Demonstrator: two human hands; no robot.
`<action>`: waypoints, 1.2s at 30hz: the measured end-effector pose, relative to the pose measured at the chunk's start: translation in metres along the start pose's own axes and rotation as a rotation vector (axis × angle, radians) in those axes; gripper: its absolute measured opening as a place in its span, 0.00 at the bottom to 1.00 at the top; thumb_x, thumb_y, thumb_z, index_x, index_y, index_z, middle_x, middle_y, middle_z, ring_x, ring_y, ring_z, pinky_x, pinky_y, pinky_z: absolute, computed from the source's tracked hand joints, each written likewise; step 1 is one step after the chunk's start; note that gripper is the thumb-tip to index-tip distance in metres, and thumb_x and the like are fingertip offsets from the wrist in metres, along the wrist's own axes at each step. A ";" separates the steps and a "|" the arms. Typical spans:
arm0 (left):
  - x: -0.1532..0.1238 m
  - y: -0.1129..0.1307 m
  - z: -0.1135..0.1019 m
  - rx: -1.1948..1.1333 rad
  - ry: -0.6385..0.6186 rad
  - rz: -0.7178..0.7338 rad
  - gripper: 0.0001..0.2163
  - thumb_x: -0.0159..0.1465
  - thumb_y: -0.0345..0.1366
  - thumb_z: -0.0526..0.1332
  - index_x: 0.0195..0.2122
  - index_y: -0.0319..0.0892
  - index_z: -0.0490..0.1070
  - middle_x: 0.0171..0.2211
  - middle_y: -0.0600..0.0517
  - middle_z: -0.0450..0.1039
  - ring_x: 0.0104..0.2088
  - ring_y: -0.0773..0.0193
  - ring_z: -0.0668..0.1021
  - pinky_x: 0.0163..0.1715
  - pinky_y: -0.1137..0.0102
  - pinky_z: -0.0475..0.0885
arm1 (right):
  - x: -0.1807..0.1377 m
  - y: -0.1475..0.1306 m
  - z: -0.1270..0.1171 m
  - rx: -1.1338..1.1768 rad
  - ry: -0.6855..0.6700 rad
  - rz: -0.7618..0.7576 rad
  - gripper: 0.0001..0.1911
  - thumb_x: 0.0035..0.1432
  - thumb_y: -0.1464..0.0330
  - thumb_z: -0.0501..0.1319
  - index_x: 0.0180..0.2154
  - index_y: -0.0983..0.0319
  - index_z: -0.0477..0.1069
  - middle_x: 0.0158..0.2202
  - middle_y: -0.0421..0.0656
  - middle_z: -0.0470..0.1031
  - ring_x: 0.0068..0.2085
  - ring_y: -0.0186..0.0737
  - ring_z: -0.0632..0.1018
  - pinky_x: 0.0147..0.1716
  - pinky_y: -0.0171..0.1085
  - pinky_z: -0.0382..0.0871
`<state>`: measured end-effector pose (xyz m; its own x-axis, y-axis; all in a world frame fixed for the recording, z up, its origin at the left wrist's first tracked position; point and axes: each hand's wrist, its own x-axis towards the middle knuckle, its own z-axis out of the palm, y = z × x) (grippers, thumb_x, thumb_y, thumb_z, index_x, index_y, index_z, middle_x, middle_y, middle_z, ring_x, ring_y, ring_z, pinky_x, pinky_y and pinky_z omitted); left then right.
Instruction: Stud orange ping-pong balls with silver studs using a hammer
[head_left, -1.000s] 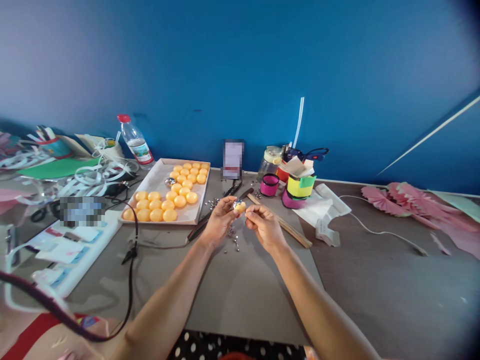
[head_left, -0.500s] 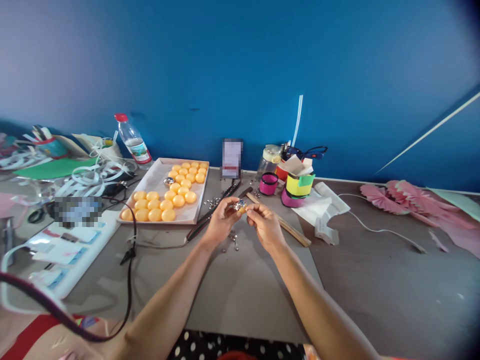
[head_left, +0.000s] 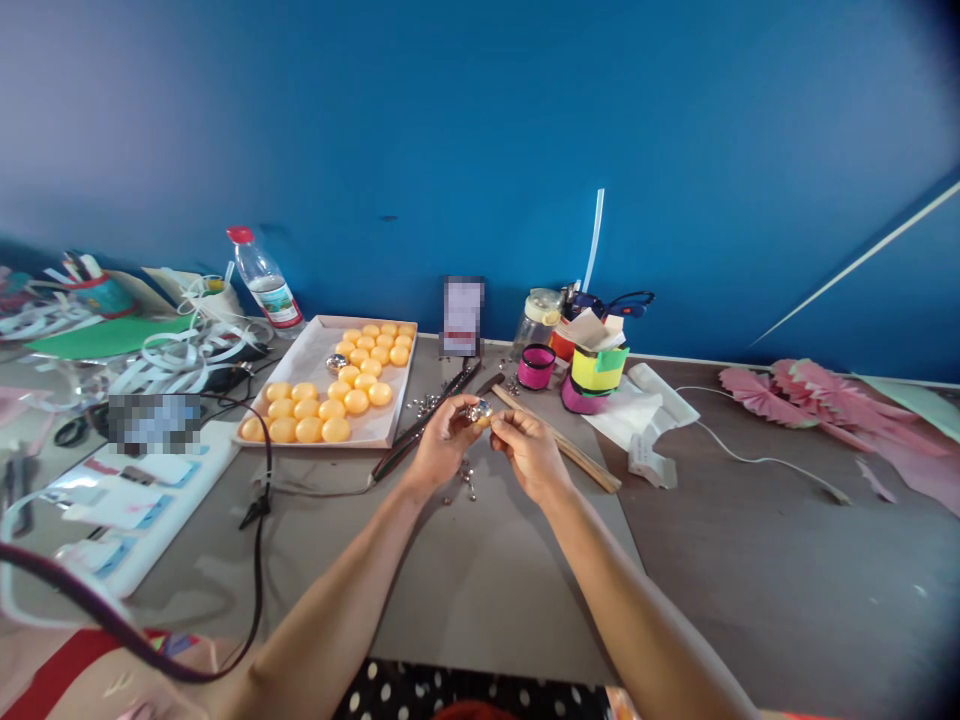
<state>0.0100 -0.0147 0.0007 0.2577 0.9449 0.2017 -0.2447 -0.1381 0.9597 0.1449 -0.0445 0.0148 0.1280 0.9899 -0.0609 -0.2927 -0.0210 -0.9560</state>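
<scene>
My left hand (head_left: 439, 447) grips a small orange ball (head_left: 480, 411) studded with shiny silver pieces, fingers closed round it. Against the ball's right side, my right hand (head_left: 534, 455) has thumb and forefinger pressed together; whatever is in that pinch is too small to make out. Just below the hands, several tiny silver pieces (head_left: 469, 478) lie on the grey mat (head_left: 517, 590). To the left stands a shallow white tray (head_left: 360, 440) holding rows of plain orange balls (head_left: 308, 430) and one silver-covered ball (head_left: 336, 363).
A hammer with a wooden handle (head_left: 581, 460) lies right of my hands. Behind are a phone (head_left: 463, 318), a pink cup (head_left: 536, 368) and a yellow-green container (head_left: 598, 370). A bottle (head_left: 271, 290) stands behind the tray. A black cable (head_left: 260, 570) crosses the left side; pink paper (head_left: 817, 395) lies right.
Almost nothing differs. Both hands keep their place at the ball, with only a very slight shift of the fingers and of the whole view.
</scene>
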 end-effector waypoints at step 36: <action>0.008 -0.002 -0.012 0.060 0.214 0.116 0.17 0.55 0.38 0.65 0.44 0.42 0.66 0.38 0.49 0.72 0.39 0.64 0.75 0.40 0.70 0.70 | -0.008 -0.004 -0.006 -1.069 -0.417 -0.015 0.07 0.50 0.71 0.60 0.34 0.61 0.74 0.30 0.41 0.75 0.30 0.36 0.72 0.30 0.33 0.61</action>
<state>0.0012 -0.0033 -0.0018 0.0259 0.9622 0.2710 -0.2035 -0.2604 0.9438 0.1510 -0.0531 0.0169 -0.2573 0.9564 -0.1386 0.6862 0.0798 -0.7230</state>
